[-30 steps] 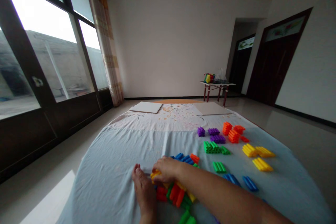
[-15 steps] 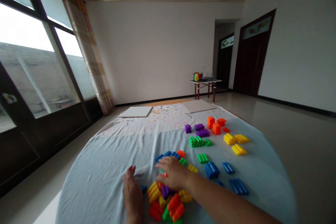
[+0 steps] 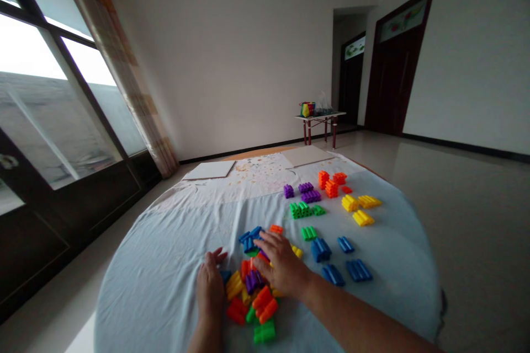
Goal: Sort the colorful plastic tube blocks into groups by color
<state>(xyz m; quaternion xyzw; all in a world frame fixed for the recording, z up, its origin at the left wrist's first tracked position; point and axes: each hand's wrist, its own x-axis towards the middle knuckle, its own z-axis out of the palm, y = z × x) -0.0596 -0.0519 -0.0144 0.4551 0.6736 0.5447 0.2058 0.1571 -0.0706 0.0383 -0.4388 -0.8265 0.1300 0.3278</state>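
Note:
My right hand (image 3: pixel 281 267) lies palm down, fingers stretched out, on a mixed pile of ridged plastic blocks (image 3: pixel 252 298) near the front of a pale blue sheet (image 3: pixel 165 265). My left hand (image 3: pixel 210 285) rests flat on the sheet, fingers together and extended, touching the pile's left edge. Sorted groups lie farther out: blue blocks (image 3: pixel 339 262) to the right, green blocks (image 3: pixel 305 210), purple blocks (image 3: pixel 305 192), orange blocks (image 3: pixel 331 183) and yellow blocks (image 3: pixel 359 208).
Two flat white boards (image 3: pixel 209 170) lie at the sheet's far end beside a patterned cloth. A small table (image 3: pixel 319 121) with a colourful box stands by the back wall. Large windows run along the left, dark doors on the right.
The view tilted down and turned. My right hand slid forward over the pile with fingers spread. My left hand stayed flat at the pile's left side.

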